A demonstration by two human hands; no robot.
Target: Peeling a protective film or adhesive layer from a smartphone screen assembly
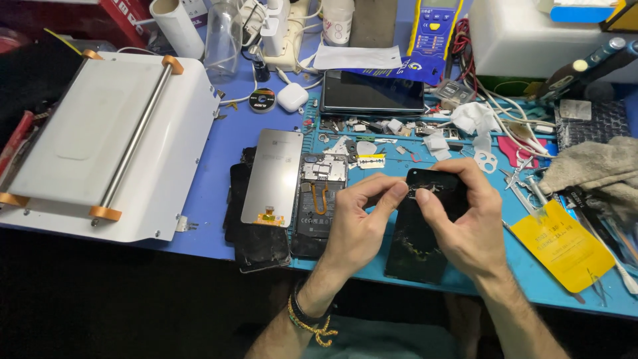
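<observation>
Black phone back cover (419,233), thin, light, likely brittle with torn adhesive, held tilted over the tabletop (219,159) between my left hand (359,226) and right hand (465,226), both pinched narrow at its upper edge; best gripped by the rims.

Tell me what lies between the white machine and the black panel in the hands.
In the head view: a grey screen panel and an opened phone body, side by side on the blue mat.
</observation>
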